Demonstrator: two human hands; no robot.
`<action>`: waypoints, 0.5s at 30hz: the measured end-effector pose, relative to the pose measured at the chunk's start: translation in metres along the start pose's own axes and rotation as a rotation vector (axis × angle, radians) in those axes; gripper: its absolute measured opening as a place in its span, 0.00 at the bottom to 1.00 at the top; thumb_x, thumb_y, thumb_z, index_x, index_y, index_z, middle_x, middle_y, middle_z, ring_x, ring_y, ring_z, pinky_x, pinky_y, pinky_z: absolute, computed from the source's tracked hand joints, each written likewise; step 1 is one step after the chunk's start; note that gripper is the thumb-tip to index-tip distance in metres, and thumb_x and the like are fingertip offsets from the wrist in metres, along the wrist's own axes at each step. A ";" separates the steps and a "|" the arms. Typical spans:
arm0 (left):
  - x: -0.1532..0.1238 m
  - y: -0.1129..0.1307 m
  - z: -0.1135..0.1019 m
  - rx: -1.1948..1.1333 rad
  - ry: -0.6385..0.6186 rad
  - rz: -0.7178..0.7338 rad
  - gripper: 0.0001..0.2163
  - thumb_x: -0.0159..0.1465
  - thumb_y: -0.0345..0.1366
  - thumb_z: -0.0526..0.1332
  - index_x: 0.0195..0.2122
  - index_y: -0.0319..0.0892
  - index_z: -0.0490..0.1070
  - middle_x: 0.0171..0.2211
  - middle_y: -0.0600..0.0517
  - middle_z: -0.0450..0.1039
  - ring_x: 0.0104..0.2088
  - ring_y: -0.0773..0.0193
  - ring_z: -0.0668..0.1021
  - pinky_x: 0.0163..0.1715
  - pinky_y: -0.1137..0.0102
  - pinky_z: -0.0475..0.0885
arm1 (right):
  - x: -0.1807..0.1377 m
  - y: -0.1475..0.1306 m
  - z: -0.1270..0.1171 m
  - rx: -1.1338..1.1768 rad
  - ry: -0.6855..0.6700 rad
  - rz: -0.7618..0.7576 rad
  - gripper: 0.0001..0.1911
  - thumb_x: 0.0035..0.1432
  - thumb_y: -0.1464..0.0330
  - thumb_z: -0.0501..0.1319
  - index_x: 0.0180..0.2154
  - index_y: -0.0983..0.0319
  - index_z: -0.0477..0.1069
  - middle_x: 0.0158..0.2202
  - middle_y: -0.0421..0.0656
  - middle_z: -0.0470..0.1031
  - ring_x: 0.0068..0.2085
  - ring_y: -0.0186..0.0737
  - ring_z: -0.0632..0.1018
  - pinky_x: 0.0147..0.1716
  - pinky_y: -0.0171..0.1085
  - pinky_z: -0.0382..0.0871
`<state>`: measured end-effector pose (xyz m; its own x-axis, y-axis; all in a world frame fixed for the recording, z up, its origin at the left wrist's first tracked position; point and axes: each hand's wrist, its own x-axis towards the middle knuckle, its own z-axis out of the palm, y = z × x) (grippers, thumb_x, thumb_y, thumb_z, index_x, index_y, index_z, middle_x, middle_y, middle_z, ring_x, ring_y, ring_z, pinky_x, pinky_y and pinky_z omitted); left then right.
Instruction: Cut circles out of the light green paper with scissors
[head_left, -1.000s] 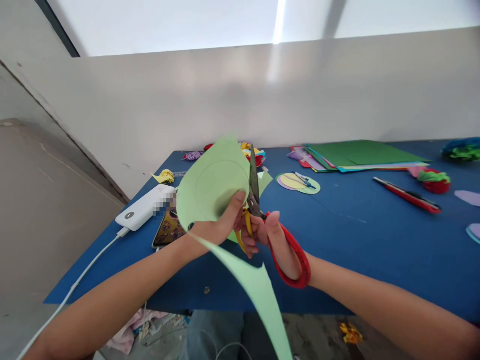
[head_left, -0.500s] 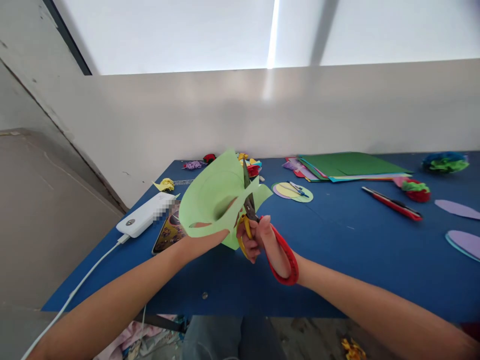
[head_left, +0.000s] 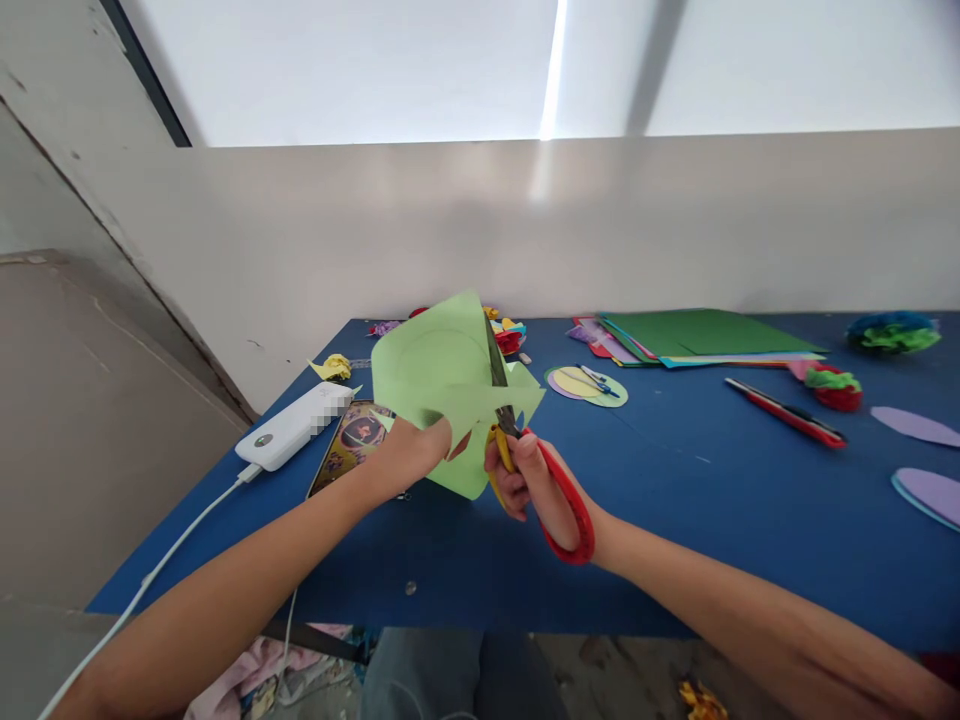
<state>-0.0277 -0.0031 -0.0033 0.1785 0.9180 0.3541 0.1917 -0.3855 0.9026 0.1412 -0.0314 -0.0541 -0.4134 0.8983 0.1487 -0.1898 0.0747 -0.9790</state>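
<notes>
The blue surface (head_left: 660,540) runs out of frame at right. At centre, the left hand (head_left: 412,455) is closed on one light-green sheet (head_left: 427,365), fingertips partly hidden; the right hand (head_left: 553,492) grips one pair of scissors (head_left: 508,420), blades partly covered by paper. Two lilac ovals (head_left: 915,424) are cut off at the right edge.

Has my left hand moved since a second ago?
Yes. Judged against the phone, your left hand has moved to the left, closer to the phone.
</notes>
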 end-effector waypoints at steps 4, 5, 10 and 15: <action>0.001 0.002 0.003 -0.083 -0.110 0.070 0.22 0.62 0.37 0.58 0.13 0.42 0.54 0.12 0.56 0.54 0.16 0.72 0.60 0.20 0.70 0.58 | 0.000 -0.002 0.002 0.034 -0.001 0.044 0.34 0.52 0.37 0.50 0.32 0.63 0.62 0.21 0.32 0.51 0.19 0.26 0.55 0.17 0.30 0.52; 0.001 0.001 0.004 -0.106 -0.088 0.085 0.21 0.63 0.38 0.57 0.14 0.42 0.54 0.13 0.57 0.53 0.16 0.72 0.59 0.20 0.70 0.57 | 0.000 -0.002 0.002 0.044 -0.003 0.061 0.34 0.52 0.37 0.50 0.32 0.63 0.62 0.21 0.32 0.51 0.19 0.26 0.54 0.17 0.30 0.52; 0.003 -0.004 0.008 -0.113 0.080 0.066 0.20 0.66 0.41 0.53 0.16 0.42 0.56 0.14 0.57 0.55 0.17 0.72 0.61 0.21 0.70 0.56 | -0.001 -0.007 0.005 -0.013 -0.057 0.071 0.32 0.55 0.39 0.51 0.31 0.63 0.62 0.21 0.32 0.53 0.19 0.26 0.56 0.18 0.31 0.53; 0.004 0.000 0.009 -0.059 0.089 0.015 0.20 0.64 0.39 0.57 0.16 0.42 0.55 0.13 0.57 0.57 0.17 0.72 0.63 0.21 0.70 0.58 | -0.002 -0.009 0.001 -0.184 -0.137 -0.056 0.35 0.56 0.38 0.43 0.36 0.63 0.62 0.25 0.38 0.60 0.22 0.31 0.63 0.21 0.34 0.59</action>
<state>-0.0182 0.0001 -0.0043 0.0936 0.9177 0.3861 0.1322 -0.3958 0.9088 0.1430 -0.0348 -0.0454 -0.5259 0.8244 0.2092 -0.0556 0.2121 -0.9757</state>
